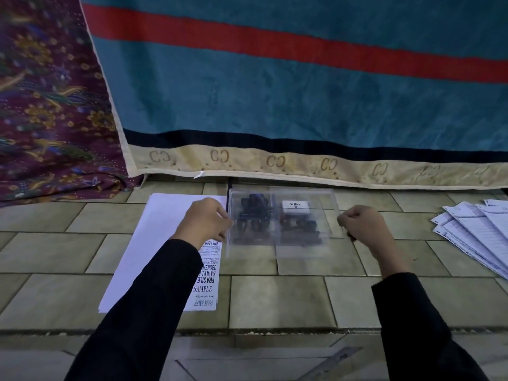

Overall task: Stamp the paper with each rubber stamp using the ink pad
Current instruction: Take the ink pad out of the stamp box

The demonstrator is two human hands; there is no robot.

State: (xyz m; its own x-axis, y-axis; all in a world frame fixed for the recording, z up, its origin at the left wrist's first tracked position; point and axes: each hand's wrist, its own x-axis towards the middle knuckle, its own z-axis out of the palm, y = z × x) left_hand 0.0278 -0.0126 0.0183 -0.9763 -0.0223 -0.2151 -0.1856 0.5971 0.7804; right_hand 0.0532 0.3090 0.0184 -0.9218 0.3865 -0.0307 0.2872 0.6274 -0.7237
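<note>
We look down on a tiled floor (275, 298), with a red-striped blue blanket (275, 92) hanging behind and a purple floral cloth (49, 105) at the left. Our left hand (204, 220) and right hand (362, 226), fingers curled, pinch the side edges of the clear box (277, 235), which holds the rubber stamps (253, 213) and ink pad (295, 209). The paper (165, 243) lies just left of it, and printed sheets (472, 232) lie far right.
</note>
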